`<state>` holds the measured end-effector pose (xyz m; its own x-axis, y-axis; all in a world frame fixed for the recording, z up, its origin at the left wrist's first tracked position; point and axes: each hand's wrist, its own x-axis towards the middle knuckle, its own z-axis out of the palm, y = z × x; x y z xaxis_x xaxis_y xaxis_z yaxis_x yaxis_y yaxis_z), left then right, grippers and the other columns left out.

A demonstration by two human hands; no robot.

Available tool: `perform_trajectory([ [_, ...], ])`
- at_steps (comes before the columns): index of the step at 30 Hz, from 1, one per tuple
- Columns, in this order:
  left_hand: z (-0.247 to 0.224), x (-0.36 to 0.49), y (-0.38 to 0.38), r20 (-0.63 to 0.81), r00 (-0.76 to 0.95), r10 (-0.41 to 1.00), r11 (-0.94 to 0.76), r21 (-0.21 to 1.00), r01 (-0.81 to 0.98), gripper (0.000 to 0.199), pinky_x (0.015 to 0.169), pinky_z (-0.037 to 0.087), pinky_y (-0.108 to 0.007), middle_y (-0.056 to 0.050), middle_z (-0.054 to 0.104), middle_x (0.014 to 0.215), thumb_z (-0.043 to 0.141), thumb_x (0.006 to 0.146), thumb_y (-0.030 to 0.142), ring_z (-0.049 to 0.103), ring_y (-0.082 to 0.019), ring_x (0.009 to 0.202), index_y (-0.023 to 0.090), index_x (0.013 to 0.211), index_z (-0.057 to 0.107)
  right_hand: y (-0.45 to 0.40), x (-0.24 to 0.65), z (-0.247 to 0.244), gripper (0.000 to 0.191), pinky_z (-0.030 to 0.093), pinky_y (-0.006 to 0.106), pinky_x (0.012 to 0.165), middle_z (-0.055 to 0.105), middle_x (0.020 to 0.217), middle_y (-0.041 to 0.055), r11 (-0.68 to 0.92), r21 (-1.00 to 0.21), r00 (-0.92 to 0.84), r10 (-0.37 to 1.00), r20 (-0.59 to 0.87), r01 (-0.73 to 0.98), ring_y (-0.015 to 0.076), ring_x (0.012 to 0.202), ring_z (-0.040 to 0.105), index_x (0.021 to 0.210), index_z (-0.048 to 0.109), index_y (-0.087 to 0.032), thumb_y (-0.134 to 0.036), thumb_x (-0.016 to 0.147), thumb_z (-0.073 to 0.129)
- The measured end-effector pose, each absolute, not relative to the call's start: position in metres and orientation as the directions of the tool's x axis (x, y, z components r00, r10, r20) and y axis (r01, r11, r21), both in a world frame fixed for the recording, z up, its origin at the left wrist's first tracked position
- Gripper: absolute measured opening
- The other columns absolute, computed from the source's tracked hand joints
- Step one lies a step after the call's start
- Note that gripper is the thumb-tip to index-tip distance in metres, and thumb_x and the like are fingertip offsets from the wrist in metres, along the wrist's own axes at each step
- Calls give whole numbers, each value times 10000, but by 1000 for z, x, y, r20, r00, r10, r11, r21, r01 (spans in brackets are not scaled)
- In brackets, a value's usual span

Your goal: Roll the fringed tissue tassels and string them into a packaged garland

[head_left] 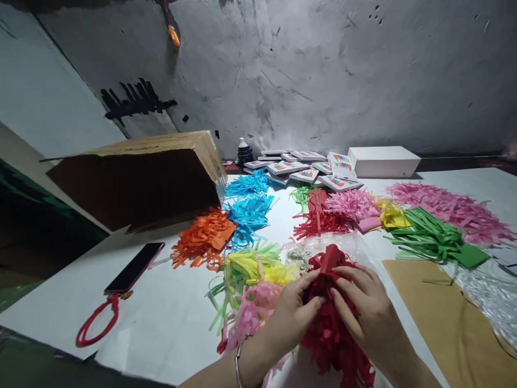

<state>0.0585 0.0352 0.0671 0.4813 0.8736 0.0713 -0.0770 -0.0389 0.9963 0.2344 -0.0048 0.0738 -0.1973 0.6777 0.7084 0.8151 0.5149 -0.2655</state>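
Observation:
A dark red tissue-paper tassel (337, 345) is held between both hands, its cut strips hanging down toward the near side of the table and its uncut band upright at the top. My left hand (297, 304) pinches the band from the left with thumb and fingers. From the right, my right hand (361, 299) grips the same band, fingers curled over it. Just left of my left hand lie pink tassel strips (248, 315) and a yellow and light green tassel (246, 269). Behind the hands rests a clear plastic bag (343, 245).
An orange tassel (204, 237) and blue tassels (248, 207) lie near an open cardboard box (161, 151). A phone (135, 268) with a red strap is at left. Farther back are flat printed boxes (305, 173) and a white box (383, 161). Green tassel (436, 237) and brown paper (436, 312) are right.

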Motion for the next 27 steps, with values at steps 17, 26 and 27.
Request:
perform_trajectory([
  [17,76,65,45,66,484,873,-87,996,21,238,858,513,-333,-90,751,1047,619,904,317,676,-244,969,160,1057,713,1,242,83,196,549,275,681,695,867,24,424,-731,-2,866,501,535,184,822,681,737,628,-231,-261,931,643],
  [26,88,59,42,210,527,824,-448,810,379,231,706,494,-289,-56,755,873,509,879,125,664,-198,760,172,964,718,-4,243,87,314,529,445,874,680,1115,148,538,-151,-276,630,726,829,275,1010,645,1275,565,-111,-161,965,550],
  [27,87,58,41,221,540,812,-477,785,396,224,715,506,-297,-67,759,883,515,877,125,675,-206,772,167,968,715,-4,242,86,303,541,436,853,691,1099,140,543,-145,-299,644,704,827,269,986,658,1269,579,-117,-150,973,523],
])
